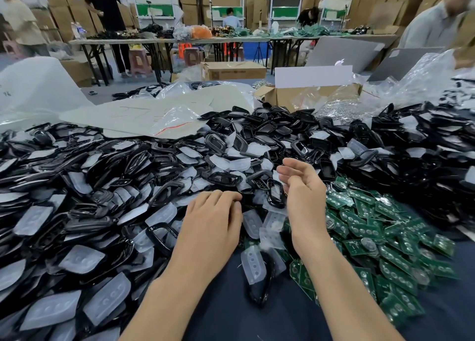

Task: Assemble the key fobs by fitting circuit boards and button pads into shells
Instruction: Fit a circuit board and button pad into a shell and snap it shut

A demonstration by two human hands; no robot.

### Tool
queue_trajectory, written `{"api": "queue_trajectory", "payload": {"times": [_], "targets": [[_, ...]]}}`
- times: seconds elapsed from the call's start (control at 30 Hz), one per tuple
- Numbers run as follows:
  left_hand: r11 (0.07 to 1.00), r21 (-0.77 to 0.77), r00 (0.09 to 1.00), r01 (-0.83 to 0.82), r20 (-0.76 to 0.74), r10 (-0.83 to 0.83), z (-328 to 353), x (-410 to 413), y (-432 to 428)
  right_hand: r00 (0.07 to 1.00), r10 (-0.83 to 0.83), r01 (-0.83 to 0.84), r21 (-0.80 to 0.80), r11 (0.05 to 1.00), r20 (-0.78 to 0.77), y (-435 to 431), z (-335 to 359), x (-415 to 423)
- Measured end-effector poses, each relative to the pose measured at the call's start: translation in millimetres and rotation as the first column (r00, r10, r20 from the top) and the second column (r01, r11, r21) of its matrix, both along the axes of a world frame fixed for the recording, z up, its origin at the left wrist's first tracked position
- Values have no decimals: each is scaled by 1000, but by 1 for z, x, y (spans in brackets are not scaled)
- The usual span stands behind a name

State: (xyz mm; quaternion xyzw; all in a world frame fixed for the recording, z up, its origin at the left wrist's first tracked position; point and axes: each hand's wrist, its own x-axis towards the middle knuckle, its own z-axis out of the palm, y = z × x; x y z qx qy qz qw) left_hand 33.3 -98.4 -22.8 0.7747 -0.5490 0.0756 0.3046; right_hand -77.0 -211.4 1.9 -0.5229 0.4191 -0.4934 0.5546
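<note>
A deep heap of black key fob shells (123, 160) mixed with translucent white button pads (82, 259) covers the table's left and middle. Green circuit boards (385, 238) lie piled at the right. My left hand (213, 222) rests palm down on the heap's near edge, fingers bent onto the parts; what is under it is hidden. My right hand (300, 191) hovers beside it, palm turned left, fingers loosely curled and holding nothing. One glossy black shell frame (276, 195) lies just left of that palm. A button pad (253, 263) and a shell lie on the cloth between my forearms.
Dark blue cloth (257, 320) shows at the near edge. Behind the heap lie plastic bags (174, 122) and an open cardboard box (308, 94). More black shells (424, 140) rise at the right. A person (437, 24) stands at the far right; others work at distant tables.
</note>
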Motion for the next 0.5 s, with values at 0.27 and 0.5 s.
{"api": "queue_trajectory", "payload": {"times": [0.27, 0.5], "targets": [[990, 131, 998, 55, 31, -60, -1, 5, 3, 1000, -5, 5, 6, 1000, 18, -1, -1, 1], [992, 61, 984, 108, -152, -98, 1, 8, 3, 1000, -10, 11, -12, 1000, 24, -1, -2, 2]]}}
